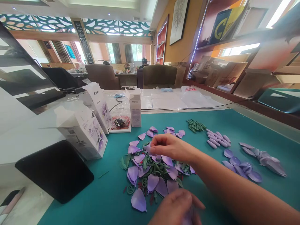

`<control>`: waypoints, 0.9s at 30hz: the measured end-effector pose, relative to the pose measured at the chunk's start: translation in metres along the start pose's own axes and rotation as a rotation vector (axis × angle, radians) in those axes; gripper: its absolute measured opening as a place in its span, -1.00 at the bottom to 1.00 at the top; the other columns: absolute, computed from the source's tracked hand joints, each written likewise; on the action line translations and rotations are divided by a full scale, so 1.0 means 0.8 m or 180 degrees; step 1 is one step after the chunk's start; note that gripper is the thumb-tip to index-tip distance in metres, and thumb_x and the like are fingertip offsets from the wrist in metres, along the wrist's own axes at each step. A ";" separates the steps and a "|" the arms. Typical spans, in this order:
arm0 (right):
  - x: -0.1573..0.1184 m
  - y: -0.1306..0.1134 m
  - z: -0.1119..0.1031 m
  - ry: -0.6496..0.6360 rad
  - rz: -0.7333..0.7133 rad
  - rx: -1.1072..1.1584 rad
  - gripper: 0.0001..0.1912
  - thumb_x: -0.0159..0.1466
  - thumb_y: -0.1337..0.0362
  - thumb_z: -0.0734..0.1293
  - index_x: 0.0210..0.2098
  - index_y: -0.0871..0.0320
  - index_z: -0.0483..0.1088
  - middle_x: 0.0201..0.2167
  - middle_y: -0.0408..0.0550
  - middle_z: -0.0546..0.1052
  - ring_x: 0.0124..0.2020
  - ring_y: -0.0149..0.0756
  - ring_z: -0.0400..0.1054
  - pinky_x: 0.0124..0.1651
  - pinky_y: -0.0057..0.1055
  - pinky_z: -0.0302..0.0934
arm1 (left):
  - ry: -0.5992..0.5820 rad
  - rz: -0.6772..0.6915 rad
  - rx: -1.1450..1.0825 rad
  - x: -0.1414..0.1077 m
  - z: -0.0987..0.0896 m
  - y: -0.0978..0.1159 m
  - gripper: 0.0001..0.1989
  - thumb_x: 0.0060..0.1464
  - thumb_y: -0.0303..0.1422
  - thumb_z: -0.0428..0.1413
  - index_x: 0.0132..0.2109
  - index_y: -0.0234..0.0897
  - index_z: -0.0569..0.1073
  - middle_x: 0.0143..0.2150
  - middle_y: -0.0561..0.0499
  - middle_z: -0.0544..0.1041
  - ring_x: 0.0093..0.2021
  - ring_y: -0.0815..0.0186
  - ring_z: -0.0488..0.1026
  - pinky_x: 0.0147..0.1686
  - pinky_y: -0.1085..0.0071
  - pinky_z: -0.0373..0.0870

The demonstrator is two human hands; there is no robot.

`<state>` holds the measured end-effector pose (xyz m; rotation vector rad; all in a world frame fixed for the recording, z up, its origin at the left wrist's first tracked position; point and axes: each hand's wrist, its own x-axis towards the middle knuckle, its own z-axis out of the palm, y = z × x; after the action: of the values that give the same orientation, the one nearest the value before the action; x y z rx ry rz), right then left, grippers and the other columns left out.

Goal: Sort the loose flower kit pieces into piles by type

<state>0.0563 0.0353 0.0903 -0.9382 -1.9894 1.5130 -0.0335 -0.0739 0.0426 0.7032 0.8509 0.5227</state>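
Over a loose pile of purple plastic petals [153,182] and green stem and leaf parts [159,168], my right hand [168,145] is closed in a pinch. A light purple petal [147,149] is at its fingertips, partly hidden by them. Lower down, at the near edge of the view, my left hand [174,207] is curled and slightly blurred. Purple petals [187,217] show beneath its fingers, mostly hidden by the hand. One large petal [138,200] lies at the near left of the pile. Small red pieces show among the parts.
Sorted groups lie to the right on the green mat [253,125]: green sticks [196,126], slim purple pieces [217,139], rounded petals [241,165] and a grey-purple bundle [267,159]. At left are a black tablet [56,172] and white boxes [82,134].
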 end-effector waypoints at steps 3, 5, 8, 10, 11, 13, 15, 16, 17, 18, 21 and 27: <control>-0.026 -0.004 -0.021 -0.0264 -0.0090 -0.0024 -0.75 0.17 0.14 0.37 -0.43 0.22 0.34 -0.53 -0.22 0.31 -0.50 -0.51 0.13 -0.45 -0.53 0.06 | 0.0187 0.0096 -0.0550 0.003 -0.002 -0.001 -0.36 -0.30 0.26 0.09 -0.40 -0.27 0.35 -0.60 0.13 0.34 -0.65 0.46 0.25 -0.56 0.46 0.09; -0.042 -0.011 -0.032 -0.0515 -0.0129 -0.0337 -0.78 0.17 0.17 0.37 -0.42 0.22 0.37 -0.53 -0.21 0.34 -0.50 -0.50 0.16 -0.45 -0.53 0.08 | 0.0271 0.0175 -0.0796 0.007 -0.006 -0.002 -0.36 -0.26 0.28 0.05 -0.39 -0.27 0.35 -0.59 0.11 0.38 -0.68 0.46 0.26 -0.61 0.47 0.03; -0.058 -0.024 -0.041 -0.0950 -0.0396 -0.0951 -0.84 0.18 0.24 0.38 -0.42 0.23 0.41 -0.47 -0.16 0.41 -0.42 -0.45 0.27 -0.34 -0.51 0.17 | 0.0417 0.0119 -0.0857 0.012 -0.013 -0.005 -0.36 -0.11 0.26 -0.06 -0.36 -0.29 0.38 -0.59 0.08 0.41 -0.70 0.45 0.26 -0.64 0.47 0.03; -0.065 -0.032 -0.041 -0.1173 -0.0598 -0.1196 -0.89 0.19 0.30 0.37 -0.42 0.23 0.44 -0.45 -0.13 0.45 -0.35 -0.43 0.31 -0.28 -0.51 0.19 | 0.0538 0.0110 -0.0680 0.014 -0.018 -0.007 -0.35 -0.01 0.23 -0.13 -0.32 -0.31 0.43 -0.62 0.06 0.41 -0.66 0.40 0.29 -0.61 0.47 0.11; -0.067 -0.035 -0.039 -0.1259 -0.0668 -0.1289 -0.90 0.19 0.32 0.37 -0.41 0.23 0.45 -0.44 -0.12 0.46 -0.33 -0.43 0.33 -0.26 -0.52 0.19 | 0.0579 0.0171 -0.0598 0.015 -0.021 -0.008 -0.34 0.01 0.22 -0.13 -0.30 -0.33 0.46 -0.61 0.03 0.43 -0.60 0.37 0.34 -0.57 0.46 0.18; -0.069 -0.038 -0.034 -0.1385 -0.0748 -0.1482 -0.93 0.20 0.37 0.36 -0.41 0.24 0.47 -0.43 -0.10 0.49 -0.32 -0.42 0.34 -0.26 -0.53 0.18 | 0.0624 0.0416 -0.0580 0.016 -0.024 -0.009 -0.34 -0.01 0.21 -0.08 -0.27 -0.34 0.51 -0.51 -0.05 0.50 -0.43 0.28 0.45 -0.41 0.42 0.30; -0.070 -0.040 -0.030 -0.1502 -0.0781 -0.1588 -0.94 0.18 0.40 0.38 -0.43 0.25 0.48 -0.42 -0.10 0.50 -0.33 -0.43 0.35 -0.27 -0.55 0.18 | 0.0552 0.0640 -0.0770 0.017 -0.024 -0.009 -0.34 -0.07 0.22 -0.01 -0.28 -0.36 0.53 -0.37 -0.11 0.55 -0.25 0.23 0.48 -0.25 0.41 0.34; -0.070 -0.040 -0.029 -0.1538 -0.0778 -0.1582 -0.95 0.16 0.39 0.40 -0.43 0.25 0.48 -0.43 -0.11 0.50 -0.34 -0.44 0.34 -0.27 -0.55 0.18 | 0.0478 0.0681 -0.0848 0.017 -0.024 -0.008 -0.34 -0.10 0.21 0.03 -0.28 -0.36 0.53 -0.33 -0.12 0.56 -0.21 0.22 0.47 -0.22 0.42 0.33; -0.070 -0.040 -0.030 -0.1544 -0.0765 -0.1531 -0.96 0.14 0.38 0.41 -0.41 0.25 0.49 -0.43 -0.12 0.50 -0.34 -0.44 0.35 -0.27 -0.56 0.18 | 0.0416 0.0648 -0.0870 0.017 -0.023 -0.008 -0.35 -0.12 0.20 0.06 -0.28 -0.36 0.53 -0.34 -0.11 0.55 -0.24 0.24 0.47 -0.24 0.43 0.33; -0.069 -0.039 -0.032 -0.1516 -0.0734 -0.1459 -0.93 0.14 0.35 0.42 -0.38 0.24 0.50 -0.42 -0.12 0.51 -0.34 -0.44 0.35 -0.27 -0.56 0.19 | 0.0347 0.0538 -0.0847 0.016 -0.023 -0.008 -0.36 -0.14 0.20 0.08 -0.28 -0.35 0.52 -0.39 -0.08 0.54 -0.33 0.27 0.47 -0.31 0.43 0.33; -0.064 -0.035 -0.040 -0.1141 -0.0588 -0.1402 -0.86 0.22 0.29 0.35 -0.29 0.23 0.51 -0.38 -0.09 0.52 -0.33 -0.42 0.36 -0.28 -0.54 0.21 | 0.0208 0.0245 -0.0708 0.012 -0.021 -0.010 -0.40 -0.21 0.20 0.11 -0.29 -0.27 0.45 -0.49 0.05 0.45 -0.61 0.40 0.32 -0.56 0.43 0.17; -0.040 -0.006 -0.032 -0.0031 -0.0303 -0.2022 -0.76 0.30 0.39 0.19 -0.20 0.18 0.50 -0.26 -0.05 0.53 -0.25 -0.38 0.36 -0.20 -0.46 0.21 | -0.0151 0.0164 -0.0407 0.006 -0.015 -0.012 -0.49 -0.27 0.09 0.21 -0.37 -0.29 0.41 -0.48 0.04 0.43 -0.53 0.44 0.26 -0.47 0.44 0.06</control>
<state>0.0945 0.0267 0.1033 -1.0435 -2.5362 0.8312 -0.0396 -0.0732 0.0274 0.6192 0.7499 0.5992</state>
